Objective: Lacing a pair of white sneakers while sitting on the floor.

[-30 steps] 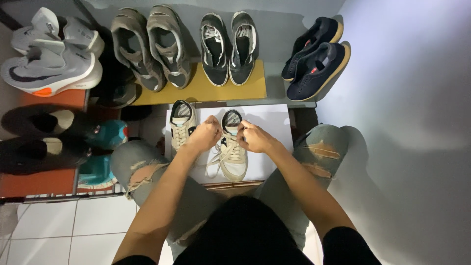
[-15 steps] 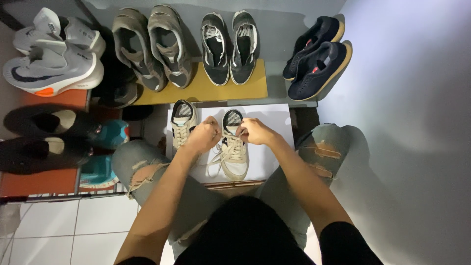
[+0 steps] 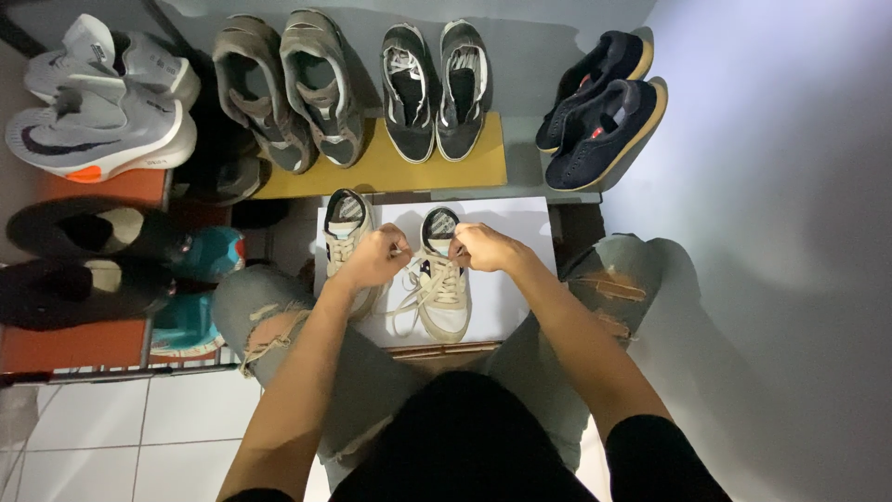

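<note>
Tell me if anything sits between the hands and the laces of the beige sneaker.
Nothing visible does. The left hand and right hand already pinch the laces of the beige sneaker. Its mate stands to the left, partly behind the left hand.

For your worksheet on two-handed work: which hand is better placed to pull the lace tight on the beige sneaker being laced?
Probably the right hand: it sits directly over the beige sneaker, pinching its lace. The left hand also pinches lace but lies partly over the neighbouring sneaker.
</note>
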